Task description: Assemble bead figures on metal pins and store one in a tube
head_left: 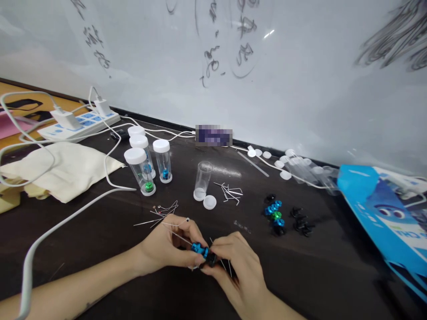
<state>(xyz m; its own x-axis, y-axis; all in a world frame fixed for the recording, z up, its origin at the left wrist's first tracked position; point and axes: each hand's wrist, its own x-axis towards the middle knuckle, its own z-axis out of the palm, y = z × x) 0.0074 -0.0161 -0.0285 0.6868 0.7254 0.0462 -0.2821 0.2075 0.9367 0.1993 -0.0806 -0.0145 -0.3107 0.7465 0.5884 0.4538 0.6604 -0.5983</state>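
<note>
My left hand (170, 246) pinches a small shiny blue metal part (199, 250) between thumb and fingers. A thin metal rod (183, 238) slants from this part up past the left fingers. At the part's right end sits a black piece (211, 259), gripped by the thumb and fingertips of my right hand (242, 262). Whether the two pieces are joined or only touching, I cannot tell. Thin metal pins (229, 266) show just under the right hand. Beyond the left hand lie several thin wires with tiny coloured tips (163, 209).
Capped clear tubes (163, 162) stand at left; an uncapped tube (202, 182) is beside a white cap (210, 202). Bent metal rods (229, 192), blue and green parts (276, 215) and black clips (302, 221) lie rightward. A blue bag (376, 209), white cable (66, 213) and power strip (90, 122) flank them.
</note>
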